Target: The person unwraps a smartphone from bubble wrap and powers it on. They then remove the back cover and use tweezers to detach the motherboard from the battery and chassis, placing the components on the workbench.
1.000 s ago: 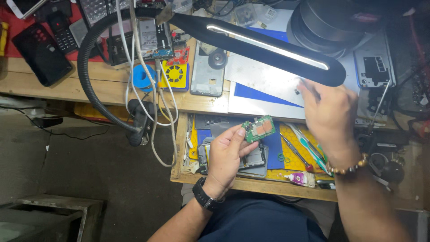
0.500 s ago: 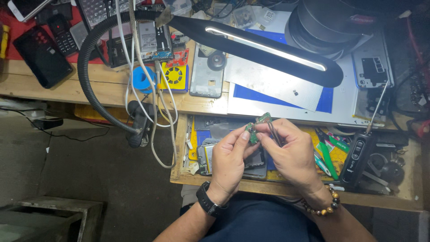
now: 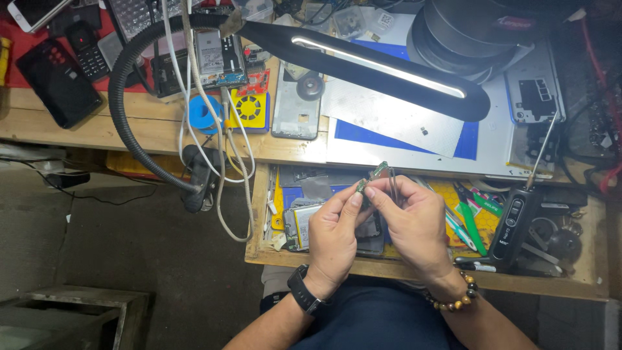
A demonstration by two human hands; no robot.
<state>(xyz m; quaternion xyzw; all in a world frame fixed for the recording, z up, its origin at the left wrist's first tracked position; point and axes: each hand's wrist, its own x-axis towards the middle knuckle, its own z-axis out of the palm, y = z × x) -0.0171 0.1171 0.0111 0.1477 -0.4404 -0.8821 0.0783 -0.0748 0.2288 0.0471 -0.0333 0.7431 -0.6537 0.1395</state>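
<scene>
- Small green circuit board (image 3: 372,178) pinched up in the middle of the frame, just under the long black lamp head (image 3: 382,68), probably so the light strip falls straight on it.
- Left hand (image 3: 334,236) grasping the board's lower edge between thumb and fingers, steadying it clear of the clutter below.
- Right hand (image 3: 414,223) closed around thin dark tweezers (image 3: 393,188), tips pointing up beside the board; looks like a fine-work grip, though can't tell whether the tips actually touch it.
- Opened phone (image 3: 304,223) lying flat in the pull-out drawer (image 3: 427,275) right beneath the hands, close for easy reach.
- Green-handled pliers (image 3: 473,217) and a black electric screwdriver (image 3: 515,220) parked at the right of the drawer, on the tool-hand side.
- Blue mat (image 3: 353,133) on the desk (image 3: 58,126) above, and old handsets pushed off to the upper left, out of the way.
</scene>
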